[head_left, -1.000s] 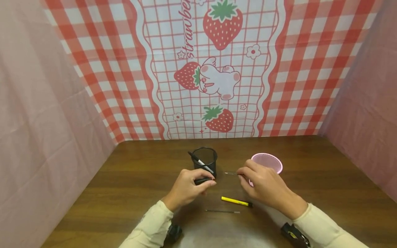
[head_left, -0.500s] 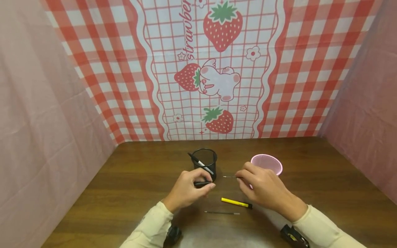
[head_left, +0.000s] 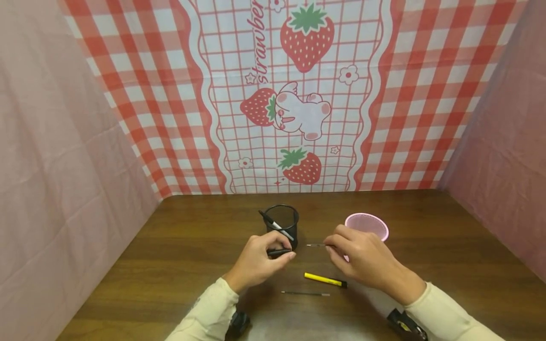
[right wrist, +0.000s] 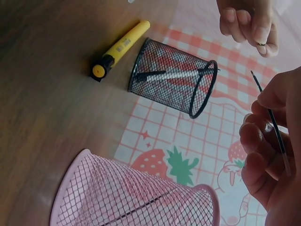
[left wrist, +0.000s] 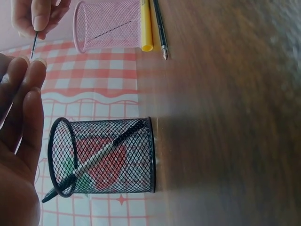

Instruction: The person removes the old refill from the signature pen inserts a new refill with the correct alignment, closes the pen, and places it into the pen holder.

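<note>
My left hand [head_left: 258, 260] pinches a black pen barrel [head_left: 277, 252] between thumb and fingers, just in front of the black mesh cup [head_left: 286, 212]. In the head view my right hand [head_left: 362, 255] is in front of the pink mesh cup [head_left: 367, 215], pinching a thin pen refill [head_left: 314, 245]. The refill's tip points left toward the barrel's end, with a gap between them. The right wrist view shows the refill [right wrist: 271, 113] running dark along its length, with a clear tail end by the palm. Most of the barrel is hidden by my fingers.
On the wooden table [head_left: 192, 255] lie a yellow marker [head_left: 322, 278] with a black end and, nearer me, another pen refill [head_left: 305, 293]. A black-and-white pen [head_left: 273, 222] leans in the black cup. A thin dark stick [left wrist: 113, 29] shows through the pink cup's mesh.
My right hand has lowered slightly toward me with the refill, whose tip is now nearly level with the barrel. The left hand has barely moved and keeps its hold.
</note>
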`<act>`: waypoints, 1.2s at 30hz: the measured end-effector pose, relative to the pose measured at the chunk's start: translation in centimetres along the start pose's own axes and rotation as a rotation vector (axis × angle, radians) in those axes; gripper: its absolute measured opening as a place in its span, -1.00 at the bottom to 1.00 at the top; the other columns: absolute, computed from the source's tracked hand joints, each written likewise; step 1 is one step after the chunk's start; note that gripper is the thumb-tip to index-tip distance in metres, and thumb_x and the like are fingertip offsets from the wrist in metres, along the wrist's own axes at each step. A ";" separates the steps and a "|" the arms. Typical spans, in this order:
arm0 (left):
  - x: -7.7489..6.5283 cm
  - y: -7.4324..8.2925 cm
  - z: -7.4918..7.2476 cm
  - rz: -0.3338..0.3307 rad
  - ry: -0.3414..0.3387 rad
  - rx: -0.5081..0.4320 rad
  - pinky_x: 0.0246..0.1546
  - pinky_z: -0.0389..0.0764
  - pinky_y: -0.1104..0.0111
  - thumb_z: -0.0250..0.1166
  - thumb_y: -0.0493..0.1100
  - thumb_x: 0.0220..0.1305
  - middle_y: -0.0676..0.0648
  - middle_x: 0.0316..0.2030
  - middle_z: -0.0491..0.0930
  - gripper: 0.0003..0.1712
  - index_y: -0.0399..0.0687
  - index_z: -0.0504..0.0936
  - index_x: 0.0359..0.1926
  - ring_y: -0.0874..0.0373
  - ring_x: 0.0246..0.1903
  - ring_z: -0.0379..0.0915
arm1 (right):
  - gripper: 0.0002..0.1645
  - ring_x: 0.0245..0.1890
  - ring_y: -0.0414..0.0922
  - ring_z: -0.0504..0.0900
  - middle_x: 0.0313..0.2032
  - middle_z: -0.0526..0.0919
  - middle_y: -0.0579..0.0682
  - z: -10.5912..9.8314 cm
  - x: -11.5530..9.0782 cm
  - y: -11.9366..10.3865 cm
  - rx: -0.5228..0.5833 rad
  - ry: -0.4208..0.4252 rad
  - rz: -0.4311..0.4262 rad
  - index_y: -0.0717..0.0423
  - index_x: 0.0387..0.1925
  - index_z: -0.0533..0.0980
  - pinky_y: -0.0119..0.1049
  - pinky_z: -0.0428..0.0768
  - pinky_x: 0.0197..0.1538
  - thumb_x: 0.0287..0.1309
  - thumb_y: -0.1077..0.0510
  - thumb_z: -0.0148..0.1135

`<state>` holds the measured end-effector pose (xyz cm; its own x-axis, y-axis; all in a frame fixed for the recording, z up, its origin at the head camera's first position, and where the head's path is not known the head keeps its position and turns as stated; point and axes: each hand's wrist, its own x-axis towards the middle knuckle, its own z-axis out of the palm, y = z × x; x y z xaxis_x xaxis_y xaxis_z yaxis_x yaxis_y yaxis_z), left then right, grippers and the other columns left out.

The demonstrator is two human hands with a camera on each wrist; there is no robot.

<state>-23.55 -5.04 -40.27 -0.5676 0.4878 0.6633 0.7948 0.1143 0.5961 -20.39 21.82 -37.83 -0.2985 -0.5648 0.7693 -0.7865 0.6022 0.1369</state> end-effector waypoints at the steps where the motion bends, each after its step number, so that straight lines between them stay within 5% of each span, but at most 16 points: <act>1: 0.0 0.0 0.0 0.001 0.002 0.005 -0.56 0.58 0.50 0.50 -0.27 0.17 0.14 -0.57 0.65 -0.81 -0.04 0.62 -0.29 0.43 -0.59 0.54 | -0.79 -0.60 -0.39 0.37 -0.42 0.48 -0.24 0.1 0.0 0.0 -0.002 0.004 -0.007 0.03 -0.33 0.64 -0.53 0.36 -0.59 0.28 0.09 0.10; 12: 0.3 0.0 0.2 -0.019 -0.016 -0.004 -0.50 0.62 0.47 0.51 -0.26 0.16 0.08 -0.52 0.68 -0.80 -0.07 0.62 -0.29 0.43 -0.53 0.55 | -0.80 -0.64 -0.38 0.33 -0.46 0.46 -0.24 0.3 0.1 -0.5 -0.009 0.001 -0.035 0.04 -0.34 0.65 -0.51 0.32 -0.65 0.28 0.09 0.13; 21: 0.6 3.4 -0.3 -0.049 -0.077 -0.148 -0.48 0.70 0.35 0.41 -0.50 0.14 -0.21 -0.51 0.70 -0.82 -0.37 0.56 -0.29 -0.05 -0.52 0.69 | -0.85 -0.61 -0.40 0.36 -0.44 0.49 -0.25 0.4 0.4 -0.8 0.025 0.020 -0.068 0.02 -0.32 0.65 -0.55 0.35 -0.61 0.28 0.12 0.18; 29: 0.0 0.5 0.4 -0.050 -0.086 -0.161 -0.46 0.70 0.35 0.42 -0.44 0.16 -0.24 -0.49 0.70 -0.82 -0.29 0.56 -0.27 -0.04 -0.51 0.70 | -0.82 -0.59 -0.41 0.36 -0.41 0.50 -0.25 0.5 0.4 -0.8 0.054 0.016 -0.077 0.02 -0.29 0.66 -0.57 0.36 -0.60 0.34 0.10 0.15; 36: 0.0 0.1 0.5 -0.040 -0.098 -0.166 -0.45 0.71 0.34 0.42 -0.31 0.23 -0.16 -0.47 0.72 -0.84 -0.19 0.57 -0.25 0.09 -0.48 0.71 | -0.71 -0.59 -0.43 0.35 -0.42 0.50 -0.26 0.7 0.4 -0.9 0.068 0.026 -0.087 0.03 -0.28 0.66 -0.58 0.36 -0.60 0.44 0.05 0.07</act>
<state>-23.37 -4.62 -40.42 -0.5682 0.5686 0.5949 0.7207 -0.0049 0.6932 -20.16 20.69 -38.11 -0.2146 -0.5979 0.7723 -0.8439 0.5117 0.1616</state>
